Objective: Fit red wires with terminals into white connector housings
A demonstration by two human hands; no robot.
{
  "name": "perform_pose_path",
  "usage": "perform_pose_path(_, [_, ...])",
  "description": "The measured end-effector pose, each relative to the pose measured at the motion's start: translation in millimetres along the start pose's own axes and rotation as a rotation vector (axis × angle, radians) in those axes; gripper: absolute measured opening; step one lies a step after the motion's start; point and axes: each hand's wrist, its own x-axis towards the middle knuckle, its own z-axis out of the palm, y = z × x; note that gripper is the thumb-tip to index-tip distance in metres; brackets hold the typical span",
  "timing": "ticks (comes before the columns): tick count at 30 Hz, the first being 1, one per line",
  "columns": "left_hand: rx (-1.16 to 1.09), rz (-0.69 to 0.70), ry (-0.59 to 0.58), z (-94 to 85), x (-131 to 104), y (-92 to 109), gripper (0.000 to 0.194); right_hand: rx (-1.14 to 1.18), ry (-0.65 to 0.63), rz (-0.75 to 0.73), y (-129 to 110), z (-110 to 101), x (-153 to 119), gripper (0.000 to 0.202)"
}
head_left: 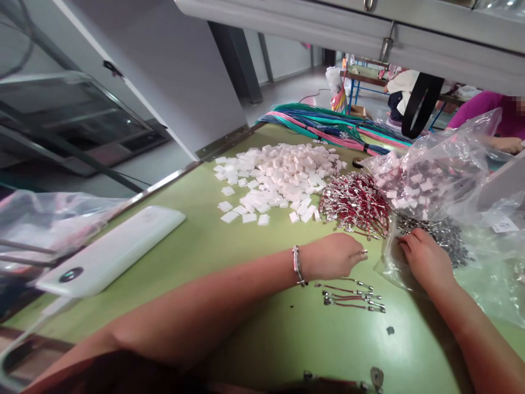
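Note:
My left hand (334,256), a bracelet (297,265) at its wrist, is closed in a pinch. A small metal terminal end pokes out past its fingertips; the rest of that piece is hidden. Just below it, several short red wire leads (348,298) with metal terminals lie side by side on the green table (197,279). My right hand (429,257) has its fingers drawn together at the edge of a pile of small grey metal parts (453,241) lying on clear plastic. What is between those fingers, if anything, I cannot make out.
Beyond my hands lie a heap of red wire leads (356,202), a heap of white plastic pieces (283,175), a plastic bag (443,169) holding more pieces, and cable bundles (320,128). A white device (115,249) stands left. Another person's purple sleeve (478,109) shows at right.

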Motion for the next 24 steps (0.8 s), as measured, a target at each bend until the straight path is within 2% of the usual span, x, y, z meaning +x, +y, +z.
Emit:
perform_pose_path(2, [0.013, 0.007, 0.0, 0.8, 1.0, -1.4, 0.041, 0.034, 0.004, -0.004, 2.4, -1.3, 0.1, 0.022])
perform_pose_path(4, [-0.036, 0.028, 0.063, 4.3, 3.5, -3.1, 0.035, 0.117, 0.07, 0.028, 1.4, -4.9, -1.9, 0.022])
perform_pose_path(6, [-0.131, 0.044, 0.136, 9.3, 6.7, -4.2, 0.027, 0.291, 0.166, 0.07, -4.5, -10.4, -6.3, 0.02])
perform_pose_path(8, [-0.194, 0.039, 0.168, 14.3, 8.9, -4.0, 0.023, 0.515, 0.205, 0.072, -15.1, -16.5, -12.3, 0.02])
perform_pose_path(11, [-0.167, 0.014, 0.15, 19.8, 8.6, -1.4, 0.026, 0.736, 0.183, 0.013, -34.6, -23.1, -20.5, 0.017])
perform_pose_path(14, [-0.104, 0.0, 0.13, 22.3, 6.0, 0.9, 0.03, 0.804, 0.205, -0.043, -48.8, -25.5, -24.4, 0.014])
perform_pose_path(17, [-0.071, 0.018, 0.124, 22.7, 4.7, 0.1, 0.029, 0.843, 0.237, -0.055, -51.9, -26.6, -24.8, 0.014])
perform_pose_path(20, [-0.013, 0.049, 0.136, 22.3, 4.8, -3.1, 0.028, 0.892, 0.202, -0.056, -47.3, -29.2, -23.9, 0.017])
perform_pose_path(24, [0.241, 0.119, 0.13, 22.1, 4.3, -6.0, 0.021, 0.937, 0.037, -0.083, -42.1, -32.2, -24.5, 0.02])
